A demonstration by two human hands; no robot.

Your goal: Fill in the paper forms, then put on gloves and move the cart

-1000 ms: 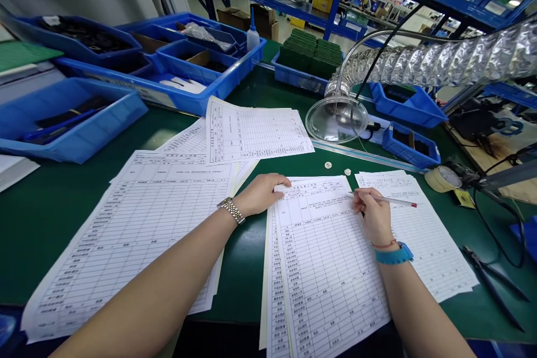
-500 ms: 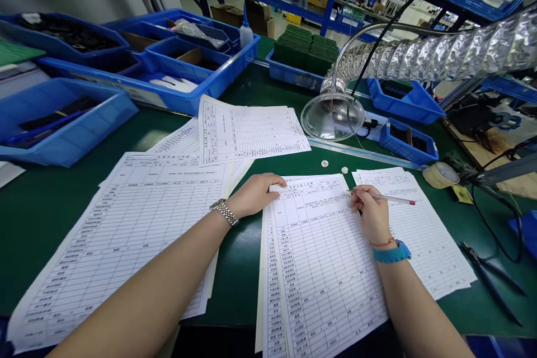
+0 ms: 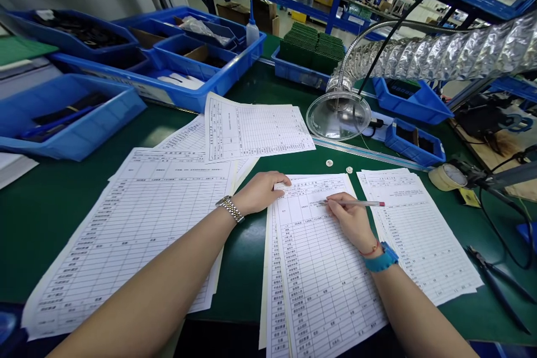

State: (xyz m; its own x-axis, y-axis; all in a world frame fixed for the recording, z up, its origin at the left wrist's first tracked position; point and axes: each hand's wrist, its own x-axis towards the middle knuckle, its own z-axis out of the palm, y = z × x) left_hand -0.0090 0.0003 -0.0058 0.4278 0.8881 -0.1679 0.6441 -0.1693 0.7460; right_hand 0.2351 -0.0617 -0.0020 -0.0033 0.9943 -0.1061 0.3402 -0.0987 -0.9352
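Observation:
A printed form [image 3: 319,268] with a ruled table lies on top of a small stack of sheets in front of me on the green mat [image 3: 50,201]. My left hand [image 3: 260,191] rests flat on the form's top left corner, a metal watch on the wrist. My right hand [image 3: 350,221] holds a white pen [image 3: 356,203] with a red end, its tip touching the upper part of the form. A blue band sits on that wrist. More forms lie to the left [image 3: 138,224], behind [image 3: 255,128] and to the right [image 3: 415,229].
Blue bins [image 3: 71,117] line the left and back. A clear funnel hood [image 3: 338,117] on a silver flexible duct [image 3: 453,56] hangs over the mat. A tape roll [image 3: 447,177], black pliers [image 3: 495,279] and cables lie at the right. Two small white discs [image 3: 329,163] sit behind the form.
My right hand has slid left with the pen, from the form's right edge to its upper middle. The left hand has stayed on the corner.

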